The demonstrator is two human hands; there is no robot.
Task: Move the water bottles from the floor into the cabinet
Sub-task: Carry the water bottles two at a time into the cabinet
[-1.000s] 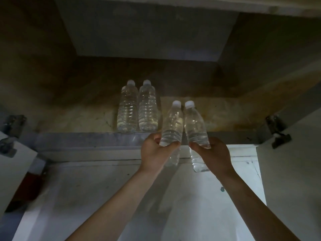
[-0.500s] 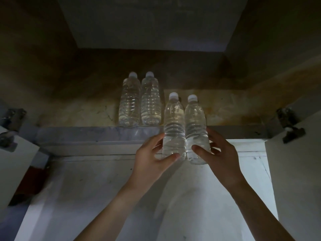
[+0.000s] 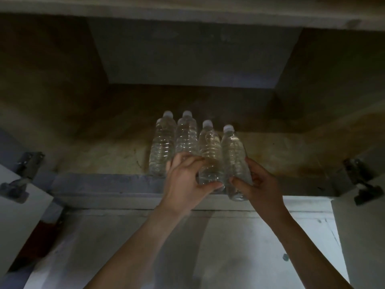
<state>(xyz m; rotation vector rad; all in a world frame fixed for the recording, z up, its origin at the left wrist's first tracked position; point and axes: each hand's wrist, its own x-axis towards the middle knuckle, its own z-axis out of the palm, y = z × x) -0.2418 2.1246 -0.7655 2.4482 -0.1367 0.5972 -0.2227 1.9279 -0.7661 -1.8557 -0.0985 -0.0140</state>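
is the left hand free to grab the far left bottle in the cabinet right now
Probably not yet: the left hand grips the third bottle along. The far left bottle stands just beside the hand with nothing between, so once the fingers let go, the way looks free.

At the left edge, a grey metal hinge (image 3: 23, 174), dark at its near end, fastened to a pale door panel (image 3: 16, 222) swung open toward the near side. Just right of that panel's lower part, a dark red shape (image 3: 41, 236), too dim to identify. At the right edge, a matching hinge (image 3: 362, 180) with a black clip at its near end, joined to a second door panel (image 3: 362, 236); just left of that panel, a round grey speck (image 3: 285, 257) and, farther off, a smaller mark (image 3: 319, 221).
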